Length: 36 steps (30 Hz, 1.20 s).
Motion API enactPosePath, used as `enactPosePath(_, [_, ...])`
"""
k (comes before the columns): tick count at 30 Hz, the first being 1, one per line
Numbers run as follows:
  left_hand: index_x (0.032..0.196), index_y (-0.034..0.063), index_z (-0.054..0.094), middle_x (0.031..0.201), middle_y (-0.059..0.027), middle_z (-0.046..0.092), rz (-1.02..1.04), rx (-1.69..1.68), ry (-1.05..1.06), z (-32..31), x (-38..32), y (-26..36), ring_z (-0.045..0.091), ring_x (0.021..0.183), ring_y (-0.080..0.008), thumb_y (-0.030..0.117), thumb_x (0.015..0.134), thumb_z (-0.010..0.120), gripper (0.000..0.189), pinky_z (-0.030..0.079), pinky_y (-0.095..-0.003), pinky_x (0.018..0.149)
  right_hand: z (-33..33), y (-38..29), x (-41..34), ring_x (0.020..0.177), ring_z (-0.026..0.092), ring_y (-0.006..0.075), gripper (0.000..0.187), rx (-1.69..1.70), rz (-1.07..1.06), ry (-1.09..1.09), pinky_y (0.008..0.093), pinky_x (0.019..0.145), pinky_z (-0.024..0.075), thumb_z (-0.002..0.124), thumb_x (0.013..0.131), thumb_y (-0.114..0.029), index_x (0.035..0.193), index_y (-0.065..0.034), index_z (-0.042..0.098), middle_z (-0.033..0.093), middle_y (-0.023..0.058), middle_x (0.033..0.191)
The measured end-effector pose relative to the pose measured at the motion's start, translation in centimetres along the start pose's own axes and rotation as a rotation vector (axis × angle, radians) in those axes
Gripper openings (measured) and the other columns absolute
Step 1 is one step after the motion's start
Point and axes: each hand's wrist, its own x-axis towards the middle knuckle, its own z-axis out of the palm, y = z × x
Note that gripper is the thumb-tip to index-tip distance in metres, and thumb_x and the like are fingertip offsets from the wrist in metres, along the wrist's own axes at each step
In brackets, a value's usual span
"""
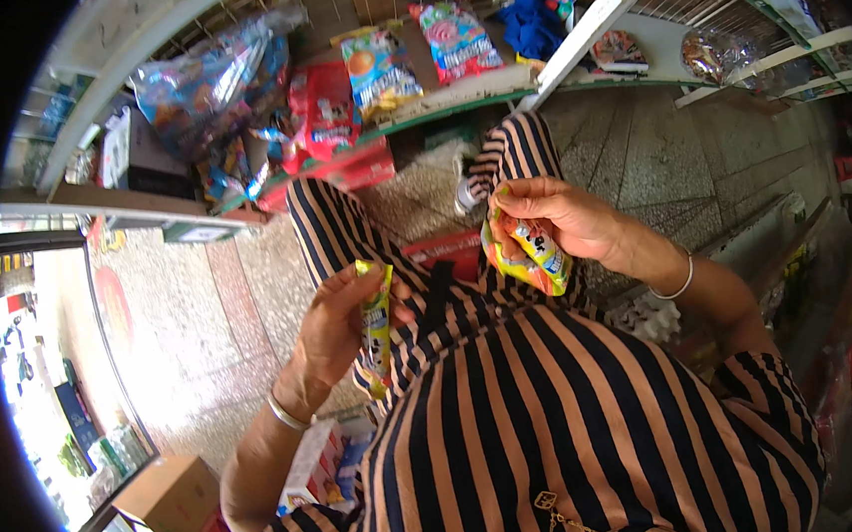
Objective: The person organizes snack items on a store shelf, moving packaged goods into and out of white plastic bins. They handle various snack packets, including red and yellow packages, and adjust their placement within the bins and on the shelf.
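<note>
My left hand (340, 321) pinches the top of a narrow yellow-green candy packet (376, 337), which hangs upright over my lap. My right hand (561, 218) grips colourful yellow and red candy packaging (538, 257) above my other thigh; whether it is one packet or more I cannot tell. The two hands are apart. Ahead of them, on the shelf, lie a blue and yellow candy bag (381, 71), a pink and blue candy bag (457, 42) and a red candy bag (322, 109).
A large clear plastic bag of packets (212, 80) and a black and white box (140, 157) stand at the shelf's left. A blue cloth or bag (531, 24) lies by the white post (594, 16). A cardboard box (168, 504) sits lower left, and another rack (769, 239) runs along the right.
</note>
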Motion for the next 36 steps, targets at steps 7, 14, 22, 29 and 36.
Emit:
enactPosePath(7, [0.109,0.0057,0.051,0.082,-0.0057,0.055,0.505,0.242,-0.125,6.7,-6.1,11.8,0.056,0.066,-0.0134,0.017,0.089,0.052,0.023,0.048,-0.0282,0.062,5.1,-5.6,-0.5,0.064,0.058,0.0173,0.015,-0.164,-0.23,-0.063,0.0299,0.062,0.0479,0.053,0.09,-0.019,0.085,-0.0047,0.056,0.059,0.008,0.075])
enactPosePath(14, [0.108,0.0025,0.051,0.092,-0.0082,0.059,1.154,0.479,-0.084,10.1,-7.3,32.2,0.058,0.076,-0.0156,0.012,0.089,0.051,0.021,0.05,-0.0323,0.073,7.8,-9.1,-2.7,0.067,0.057,0.017,0.019,-0.169,-0.415,-0.123,0.0289,0.063,0.0473,0.051,0.09,-0.02,0.082,-0.0038,0.055,0.055,0.0068,0.075])
enactPosePath(22, [0.116,0.0016,0.053,0.106,-0.0102,0.06,1.42,0.834,0.332,2.9,-5.0,48.0,0.058,0.086,-0.0181,0.013,0.083,0.062,0.036,0.048,-0.0307,0.074,8.0,-9.2,-4.2,0.065,0.057,0.0182,0.023,-0.204,-0.557,-0.118,0.0298,0.061,0.0466,0.053,0.089,-0.025,0.077,-0.0051,0.051,0.053,0.0071,0.071])
enactPosePath(29, [0.121,0.0028,0.052,0.116,-0.0087,0.057,1.107,1.102,-0.135,12.7,2.4,19.7,0.051,0.107,-0.0165,0.027,0.089,0.056,0.04,0.041,-0.0293,0.088,9.2,-13.7,-2.8,0.061,0.048,0.0117,0.023,0.069,-0.741,-0.479,0.0264,0.058,0.0408,0.042,0.094,-0.029,0.086,-0.0075,0.045,0.047,0.0011,0.07])
enactPosePath(36, [0.118,-0.0029,0.047,0.094,-0.012,0.061,0.367,0.554,-0.846,11.5,7.1,5.0,0.059,0.09,-0.0202,0.041,0.091,0.043,0.052,0.045,-0.0314,0.084,9.2,-15.5,0.7,0.047,0.036,0.0071,0.026,0.235,-0.661,-0.838,0.0237,0.051,0.0366,0.029,0.097,-0.023,0.091,-0.0068,0.048,0.042,-0.0032,0.06])
